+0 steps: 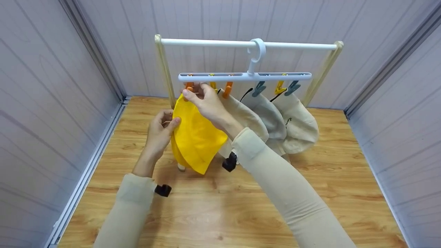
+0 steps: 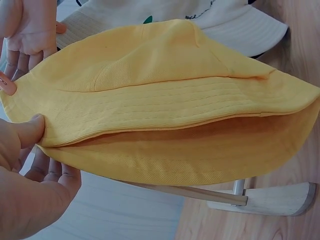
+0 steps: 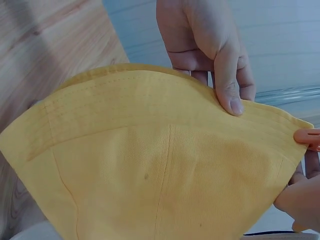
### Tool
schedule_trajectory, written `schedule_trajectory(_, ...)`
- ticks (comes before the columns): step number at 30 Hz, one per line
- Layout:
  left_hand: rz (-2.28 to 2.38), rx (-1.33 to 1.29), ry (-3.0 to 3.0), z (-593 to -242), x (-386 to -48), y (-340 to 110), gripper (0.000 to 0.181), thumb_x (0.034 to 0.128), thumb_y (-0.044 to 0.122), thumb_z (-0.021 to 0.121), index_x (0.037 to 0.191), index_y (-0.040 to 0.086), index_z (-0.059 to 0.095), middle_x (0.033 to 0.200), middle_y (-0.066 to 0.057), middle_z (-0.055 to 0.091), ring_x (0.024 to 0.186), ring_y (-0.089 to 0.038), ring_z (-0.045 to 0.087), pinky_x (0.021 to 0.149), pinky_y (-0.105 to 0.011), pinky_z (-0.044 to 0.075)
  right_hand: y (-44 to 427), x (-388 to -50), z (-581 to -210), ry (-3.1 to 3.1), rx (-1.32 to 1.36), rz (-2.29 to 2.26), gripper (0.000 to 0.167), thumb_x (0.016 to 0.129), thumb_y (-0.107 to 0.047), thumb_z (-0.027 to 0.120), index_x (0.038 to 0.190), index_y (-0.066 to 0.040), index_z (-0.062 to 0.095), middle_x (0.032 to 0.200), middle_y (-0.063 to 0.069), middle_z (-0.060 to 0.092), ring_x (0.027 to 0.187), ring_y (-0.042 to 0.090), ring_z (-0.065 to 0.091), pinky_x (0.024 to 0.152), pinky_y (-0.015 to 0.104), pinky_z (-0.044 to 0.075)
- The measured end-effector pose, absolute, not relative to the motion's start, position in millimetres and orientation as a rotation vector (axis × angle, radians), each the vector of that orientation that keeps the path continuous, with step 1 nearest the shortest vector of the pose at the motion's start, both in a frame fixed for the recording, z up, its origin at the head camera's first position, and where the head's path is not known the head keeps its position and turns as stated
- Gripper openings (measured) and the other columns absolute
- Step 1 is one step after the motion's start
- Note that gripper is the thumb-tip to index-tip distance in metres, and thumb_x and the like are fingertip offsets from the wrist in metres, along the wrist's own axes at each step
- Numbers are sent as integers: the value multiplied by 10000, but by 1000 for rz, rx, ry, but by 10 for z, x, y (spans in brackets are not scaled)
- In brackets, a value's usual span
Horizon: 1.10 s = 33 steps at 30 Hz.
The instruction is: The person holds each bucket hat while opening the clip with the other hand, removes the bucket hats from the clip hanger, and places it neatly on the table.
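Observation:
A yellow bucket hat (image 1: 198, 134) hangs at the left end of a white clip hanger (image 1: 220, 78), its upper edge at an orange clip (image 3: 307, 137). My left hand (image 1: 161, 129) pinches the hat's brim edge between thumb and fingers; the left wrist view shows the brim folded, with a gap between its layers. Up at the orange clip, my right hand (image 1: 206, 101) has its thumb and fingers around the hat's top corner and the clip, partly hiding both. Whether the clip's jaws are closed on the cloth cannot be told.
Beside the yellow hat hang a beige hat (image 1: 246, 117), a grey hat (image 1: 270, 113) and a cream hat (image 1: 299, 127), held by clips. The hanger hooks over a white rod (image 1: 206, 42) between wooden posts (image 1: 322, 75). Panelled walls stand behind and at both sides of the wooden floor (image 1: 213, 210).

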<state>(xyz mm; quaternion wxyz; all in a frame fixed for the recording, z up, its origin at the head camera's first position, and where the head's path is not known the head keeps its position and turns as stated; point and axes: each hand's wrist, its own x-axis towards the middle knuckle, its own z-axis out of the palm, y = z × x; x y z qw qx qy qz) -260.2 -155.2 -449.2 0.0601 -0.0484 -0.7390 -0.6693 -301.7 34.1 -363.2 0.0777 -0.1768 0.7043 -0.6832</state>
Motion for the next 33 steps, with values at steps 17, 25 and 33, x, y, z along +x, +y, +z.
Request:
schedule_trajectory(17,-2059,-142,-2212,-4491,-2558,-1566,348,1055,209,661,1330,6,598,1178,-123,626,986,-224,633,847,-242,573,260,-2983,-3653,2167,-475,-2137,401,1048,-275,681,1361,-42,591,1247,78,702,1108,194,658,1022,252,540)
schedule_trajectory(25,-2062,-152,-2201,-4496,-2556,-1573,323,1049,189,671,1305,0,614,1162,-124,640,965,-223,646,835,-246,582,244,-2967,-3630,2165,-445,-2174,383,1044,-294,678,1339,-59,618,1251,83,721,1084,190,667,1022,254,535)
schedule_trajectory(33,-2054,-162,-2214,-4507,-2544,-1596,299,1052,168,662,1297,2,614,1160,-128,641,986,-235,650,844,-253,583,223,-2957,-3617,2159,-380,-2201,331,1043,-282,672,1303,-80,638,1215,34,737,1082,176,672,1011,253,534)
